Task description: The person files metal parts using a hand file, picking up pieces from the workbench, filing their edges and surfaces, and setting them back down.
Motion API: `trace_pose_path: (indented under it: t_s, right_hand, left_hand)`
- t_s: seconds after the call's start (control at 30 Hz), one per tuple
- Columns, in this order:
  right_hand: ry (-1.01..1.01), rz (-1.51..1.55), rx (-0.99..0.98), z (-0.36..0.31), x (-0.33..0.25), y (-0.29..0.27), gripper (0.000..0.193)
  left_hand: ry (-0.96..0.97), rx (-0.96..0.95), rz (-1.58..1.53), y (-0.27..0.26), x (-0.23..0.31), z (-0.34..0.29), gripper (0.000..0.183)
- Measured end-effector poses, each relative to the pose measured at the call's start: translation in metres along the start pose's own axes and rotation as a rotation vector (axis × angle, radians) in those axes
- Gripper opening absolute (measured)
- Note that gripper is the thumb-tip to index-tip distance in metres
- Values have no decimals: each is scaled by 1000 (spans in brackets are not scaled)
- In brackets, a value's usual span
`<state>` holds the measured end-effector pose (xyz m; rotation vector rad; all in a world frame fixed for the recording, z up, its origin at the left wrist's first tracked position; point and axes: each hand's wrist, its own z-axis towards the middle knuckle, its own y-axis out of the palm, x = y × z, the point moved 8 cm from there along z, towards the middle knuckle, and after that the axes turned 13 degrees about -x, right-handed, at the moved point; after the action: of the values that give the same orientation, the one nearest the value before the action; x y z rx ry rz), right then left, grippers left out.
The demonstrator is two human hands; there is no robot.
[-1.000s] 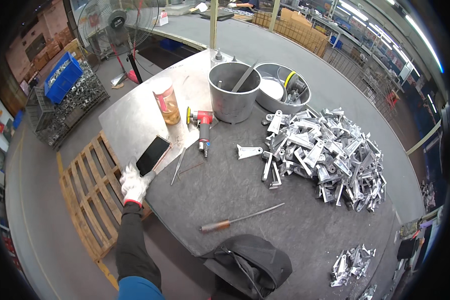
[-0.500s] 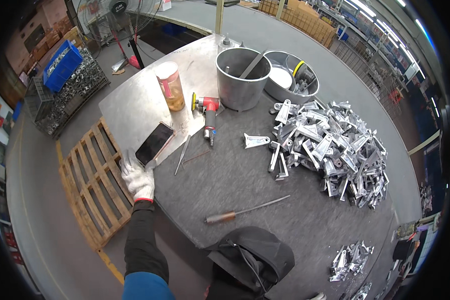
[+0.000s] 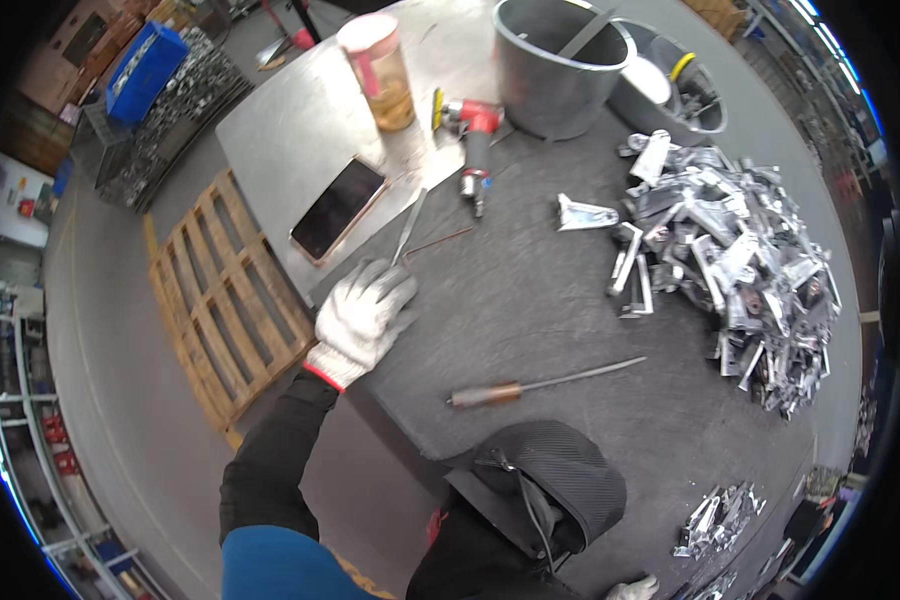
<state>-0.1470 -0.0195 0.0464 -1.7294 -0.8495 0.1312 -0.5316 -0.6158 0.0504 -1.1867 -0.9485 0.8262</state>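
Observation:
My left hand (image 3: 365, 312), in a white knit glove with a red cuff edge, is over the table's left edge, palm down. Its fingers are loosely apart, and I make out nothing in them. By its fingertips lies a thin metal file-like rod (image 3: 410, 226), with a thin bent brown rod (image 3: 440, 242) beside it; whether the glove touches them I cannot tell. A phone (image 3: 338, 210) with a dark screen lies beyond the hand. Just a bit of my gloved right hand (image 3: 633, 588) shows at the lower edge; its fingers are mostly cut off.
A wooden-handled file (image 3: 490, 394) lies mid-table. Silvery metal castings (image 3: 735, 260) are heaped right, with a smaller pile (image 3: 718, 522) nearer. Behind stand a red air tool (image 3: 478, 135), a lidded jug (image 3: 380, 80), a bucket (image 3: 555, 80) and a basin (image 3: 705, 125). A black cap-like thing (image 3: 550, 480) is in front.
My left hand has moved right, from beside the phone to the end of the thin file-like rod. The whole view has shifted, and slightly more of my right hand shows.

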Motion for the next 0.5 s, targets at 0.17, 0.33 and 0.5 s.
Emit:
trace_pose_path:
  t_s: [0.17,0.33,0.5]
  right_hand:
    - [41,-204,-141,4,-17,-7,39]
    - [14,-428,-251,18,-16,5,38]
    - [-307,-874,-408,59,37,82,34]
  left_hand:
    - [-24,22,-27,-3,-7,-5,44]
    - [-26,-25,-116,1,-18,-3,44]
    - [-14,-79,-209,4,-27,3,45]
